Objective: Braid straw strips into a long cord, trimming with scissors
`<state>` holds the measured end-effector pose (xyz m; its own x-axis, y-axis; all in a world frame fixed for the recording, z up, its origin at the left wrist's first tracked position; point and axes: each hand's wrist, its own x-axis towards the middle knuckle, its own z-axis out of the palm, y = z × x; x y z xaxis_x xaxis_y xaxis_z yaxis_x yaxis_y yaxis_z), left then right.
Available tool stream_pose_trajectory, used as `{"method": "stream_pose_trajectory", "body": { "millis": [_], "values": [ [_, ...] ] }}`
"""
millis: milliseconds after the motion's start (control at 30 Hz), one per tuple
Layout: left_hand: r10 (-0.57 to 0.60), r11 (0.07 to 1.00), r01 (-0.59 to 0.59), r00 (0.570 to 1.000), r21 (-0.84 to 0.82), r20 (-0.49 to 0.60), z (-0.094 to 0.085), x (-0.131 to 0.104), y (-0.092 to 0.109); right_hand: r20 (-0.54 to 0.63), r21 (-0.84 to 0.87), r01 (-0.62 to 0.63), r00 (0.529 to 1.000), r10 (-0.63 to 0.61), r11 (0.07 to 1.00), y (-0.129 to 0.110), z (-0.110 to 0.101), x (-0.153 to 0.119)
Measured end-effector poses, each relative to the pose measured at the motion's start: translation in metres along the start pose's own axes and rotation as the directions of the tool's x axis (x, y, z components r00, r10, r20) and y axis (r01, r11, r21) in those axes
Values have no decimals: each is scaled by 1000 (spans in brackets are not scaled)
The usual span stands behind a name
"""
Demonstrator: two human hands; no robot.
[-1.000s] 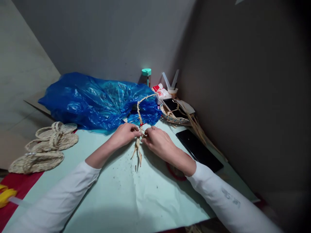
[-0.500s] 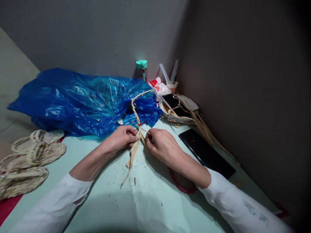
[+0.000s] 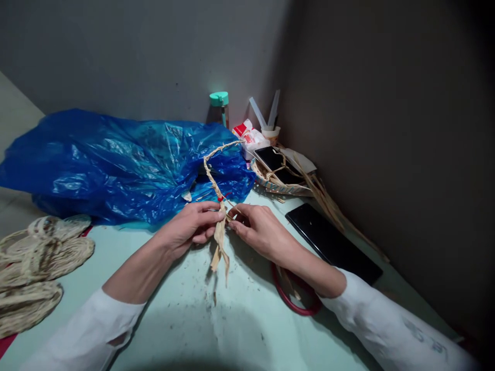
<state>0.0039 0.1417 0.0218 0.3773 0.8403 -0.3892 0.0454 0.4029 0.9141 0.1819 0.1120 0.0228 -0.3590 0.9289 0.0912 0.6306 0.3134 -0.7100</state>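
Note:
A thin twisted cord of pale dried fibre (image 3: 211,175) runs from near the tissue pack down to a red tie (image 3: 220,199). Below the tie, loose flat strands (image 3: 219,242) hang over the table. My left hand (image 3: 195,225) pinches these strands between thumb and fingers just under the tie. Close by on the other side, my right hand (image 3: 257,226) has its fingertips closed on a thin strand beside the bundle. Parts of both hands' fingers are hidden behind the thumbs and knuckles.
A blue plastic bag (image 3: 116,165) lies behind my left hand. Woven sandals (image 3: 50,252) rest at the left. To the right are a black phone (image 3: 332,242), a red-handled tool (image 3: 297,309) and a basket (image 3: 282,188) with fibres. A green-lidded bottle (image 3: 219,100) stands behind.
The lower strands have swung to the right and hang straighter. My right hand has drawn closer to the bundle, and the view has shifted slightly.

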Motion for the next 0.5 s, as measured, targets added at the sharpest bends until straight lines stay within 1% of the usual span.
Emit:
{"method": "stream_pose_trajectory", "body": {
  "millis": [133, 300, 367, 433, 500],
  "values": [
    [6, 1000, -9, 993, -22, -116, 5, 4, -1, 2, 5, 7, 1000, -7, 1000, 1, -3, 0],
    [53, 995, -34, 976, 92, -212, 6, 3, -1, -11, -29, 6, 1000, -6, 1000, 3, -10, 3],
    [67, 992, -43, 976, 119, -209, 5, 2, 0, -15, -30, 17, 1000, -17, 999, 4, -12, 3],
    [56, 994, -40, 985, 103, -162, 5, 2, 1, -24, -32, 21, 999, -22, 999, 5, -12, 3],
    [34, 998, -28, 993, 50, -110, 5, 1, 1, -36, -33, 29, 999, -30, 999, 4, -10, 2]
  ]
}}
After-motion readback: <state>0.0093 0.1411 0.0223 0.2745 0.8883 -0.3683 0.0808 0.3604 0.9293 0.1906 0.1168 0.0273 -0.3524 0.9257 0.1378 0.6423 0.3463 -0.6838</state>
